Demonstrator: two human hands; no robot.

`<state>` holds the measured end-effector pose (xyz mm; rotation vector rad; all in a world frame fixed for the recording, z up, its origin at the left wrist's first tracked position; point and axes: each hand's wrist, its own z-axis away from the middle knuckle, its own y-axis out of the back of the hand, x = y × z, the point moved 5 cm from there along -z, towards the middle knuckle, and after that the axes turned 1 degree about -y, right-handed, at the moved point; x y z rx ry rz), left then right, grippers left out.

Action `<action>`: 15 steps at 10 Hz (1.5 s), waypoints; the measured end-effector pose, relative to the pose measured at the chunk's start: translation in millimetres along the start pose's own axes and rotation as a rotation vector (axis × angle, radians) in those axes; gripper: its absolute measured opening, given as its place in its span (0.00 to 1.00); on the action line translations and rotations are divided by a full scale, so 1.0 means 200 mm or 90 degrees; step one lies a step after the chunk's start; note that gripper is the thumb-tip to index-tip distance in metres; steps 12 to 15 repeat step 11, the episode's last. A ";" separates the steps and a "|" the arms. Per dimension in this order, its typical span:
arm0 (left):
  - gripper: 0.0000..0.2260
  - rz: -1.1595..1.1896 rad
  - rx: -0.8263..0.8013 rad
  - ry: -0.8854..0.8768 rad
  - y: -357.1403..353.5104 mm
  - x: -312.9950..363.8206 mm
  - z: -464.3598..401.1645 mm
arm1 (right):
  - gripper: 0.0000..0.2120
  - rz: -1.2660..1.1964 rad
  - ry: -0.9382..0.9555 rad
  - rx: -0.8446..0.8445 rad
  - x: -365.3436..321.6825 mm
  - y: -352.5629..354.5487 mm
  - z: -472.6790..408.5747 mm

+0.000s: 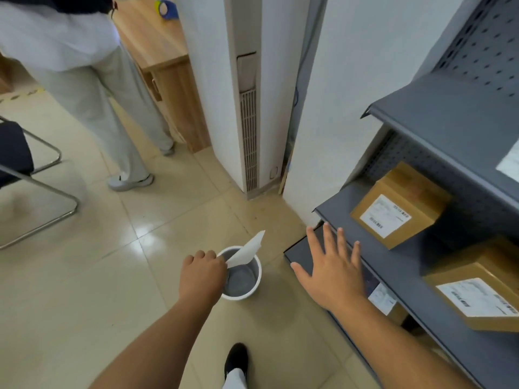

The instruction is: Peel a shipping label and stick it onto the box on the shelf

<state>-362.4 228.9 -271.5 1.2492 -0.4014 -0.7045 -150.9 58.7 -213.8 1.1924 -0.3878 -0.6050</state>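
My left hand (202, 272) is shut on a white sheet of paper (247, 249), held just above a small white waste bin (254, 290) on the floor. My right hand (332, 272) is open with fingers spread, hovering beside the front edge of the grey metal shelf (393, 265). Two brown cardboard boxes stand on that shelf: one further back (404, 186) and one nearer (488, 265), each with a white shipping label on top. A third labelled box shows partly on the lower shelf (383, 300).
Another person in pale trousers (112, 108) stands at the left by a wooden desk (163, 51). A dark chair with a metal frame (36, 197) is at the far left. A white floor-standing air conditioner (247, 108) stands behind the bin. My shoe (237, 359) is below.
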 end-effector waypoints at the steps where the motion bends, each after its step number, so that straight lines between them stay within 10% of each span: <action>1: 0.06 -0.008 -0.026 0.001 -0.14 0.01 -0.08 | 0.43 0.005 0.001 -0.009 -0.04 -0.13 -0.07; 7: 0.12 -0.008 -0.172 0.055 -1.18 -0.02 -0.46 | 0.42 0.017 0.000 -0.073 -0.17 -0.95 -0.46; 11: 0.35 0.134 -0.063 0.038 -1.14 0.02 -0.54 | 0.42 0.016 -0.006 -0.089 -0.20 -0.96 -0.50; 15: 0.35 0.134 -0.063 0.038 -1.14 0.02 -0.54 | 0.42 0.016 -0.006 -0.089 -0.20 -0.96 -0.50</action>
